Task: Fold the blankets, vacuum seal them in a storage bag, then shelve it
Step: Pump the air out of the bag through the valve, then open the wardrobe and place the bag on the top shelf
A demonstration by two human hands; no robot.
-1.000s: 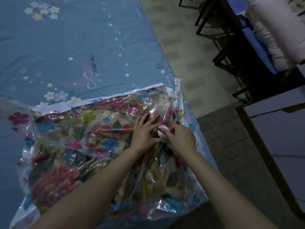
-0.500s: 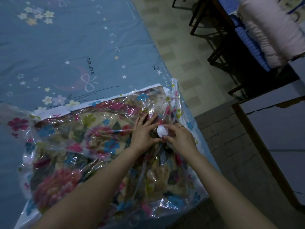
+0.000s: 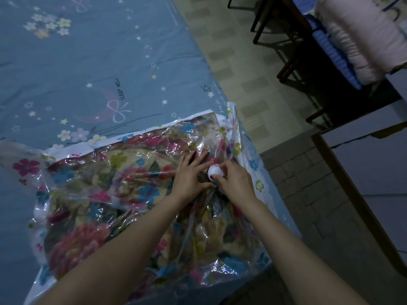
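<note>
A clear plastic storage bag (image 3: 92,194) with printed flowers lies on the bed, and a folded floral blanket (image 3: 83,238) fills it. Near the bag's right side sits a small white round valve cap (image 3: 215,170). My right hand (image 3: 235,183) pinches this cap between thumb and fingers. My left hand (image 3: 191,175) lies flat on the bag just left of the cap, fingers spread, pressing the plastic down.
The bed carries a blue sheet (image 3: 88,62) with stars and flowers. Tiled floor (image 3: 246,69) lies to the right. Dark wooden furniture legs (image 3: 286,69) and a stack of pink and blue bedding (image 3: 356,40) stand at the upper right. A wooden-edged surface (image 3: 352,194) is at right.
My right hand's fingers have shifted around the white cap, which shows more now. My left hand stays pressed on the bag. The view has drifted slightly.
</note>
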